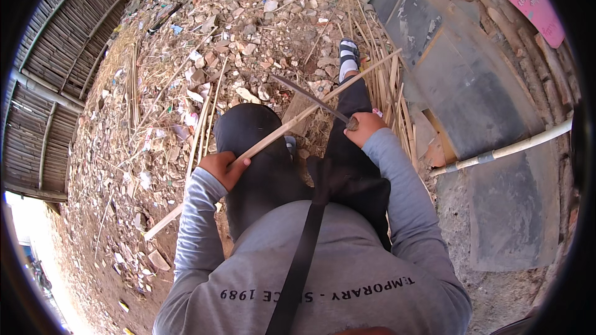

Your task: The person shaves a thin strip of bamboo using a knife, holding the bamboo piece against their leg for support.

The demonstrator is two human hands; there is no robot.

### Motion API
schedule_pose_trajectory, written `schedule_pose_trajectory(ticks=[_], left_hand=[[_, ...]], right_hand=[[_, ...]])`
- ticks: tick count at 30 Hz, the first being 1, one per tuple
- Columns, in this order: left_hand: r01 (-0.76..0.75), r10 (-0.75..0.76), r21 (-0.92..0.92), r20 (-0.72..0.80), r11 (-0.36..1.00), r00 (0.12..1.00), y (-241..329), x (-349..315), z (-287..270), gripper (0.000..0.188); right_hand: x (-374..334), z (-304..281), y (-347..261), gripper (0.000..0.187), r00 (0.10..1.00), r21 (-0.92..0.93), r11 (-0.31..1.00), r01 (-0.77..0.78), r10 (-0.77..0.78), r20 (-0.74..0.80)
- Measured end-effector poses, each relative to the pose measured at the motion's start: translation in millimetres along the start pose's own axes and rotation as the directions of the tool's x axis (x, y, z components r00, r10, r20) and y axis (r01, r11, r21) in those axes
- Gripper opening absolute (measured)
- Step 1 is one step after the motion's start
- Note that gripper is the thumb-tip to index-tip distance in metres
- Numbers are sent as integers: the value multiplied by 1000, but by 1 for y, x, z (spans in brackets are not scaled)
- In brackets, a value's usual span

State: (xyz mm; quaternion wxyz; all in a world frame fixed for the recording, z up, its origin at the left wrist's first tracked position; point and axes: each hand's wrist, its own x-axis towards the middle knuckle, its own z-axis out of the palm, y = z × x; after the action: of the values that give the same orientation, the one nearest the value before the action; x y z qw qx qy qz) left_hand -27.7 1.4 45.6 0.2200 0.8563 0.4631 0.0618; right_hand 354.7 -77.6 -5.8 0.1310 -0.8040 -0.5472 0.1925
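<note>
**Pale strip (276, 133) and knife (298, 90) crossed at the centre of the frame**

Head view. The long, pale strip ran diagonally from the lower left of the frame to the right of upper centre, passing above the dark trousers (248, 180). The left hand (225, 169), left of centre, had its grip clamped around the strip's lower part. The right hand (366, 129), right of centre, had its grip closed on the knife's handle; the dark blade pointed toward the upper left and crossed the strip near mid-frame. Whether blade and strip touched could not be told.

A foot (349, 59) in a striped covering lay at upper centre, just beyond the strip. Loose slats (394, 87) lay right of it, and further thin sticks (203, 124) lay left of centre. Rubble (242, 31) covered the ground across the upper middle. Dark sheets (472, 93) occupied the right side, a pale pole (515, 147) across them; a slatted wall (56, 31) stood at upper left.
</note>
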Motion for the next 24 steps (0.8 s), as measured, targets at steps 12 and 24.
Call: schedule_pose_trajectory(ticks=[12, 24], left_hand=[[24, -25, 32, 38, 999, 999, 0, 1, -5, 52], [-3, 2, 35, 14, 999, 1000, -2, 1, -3, 52]], right_hand=[[6, 8, 11, 38, 1000, 5, 1000, -18, 18, -2], [8, 12, 13, 35, 999, 3, 1000, -25, 25, 31]])
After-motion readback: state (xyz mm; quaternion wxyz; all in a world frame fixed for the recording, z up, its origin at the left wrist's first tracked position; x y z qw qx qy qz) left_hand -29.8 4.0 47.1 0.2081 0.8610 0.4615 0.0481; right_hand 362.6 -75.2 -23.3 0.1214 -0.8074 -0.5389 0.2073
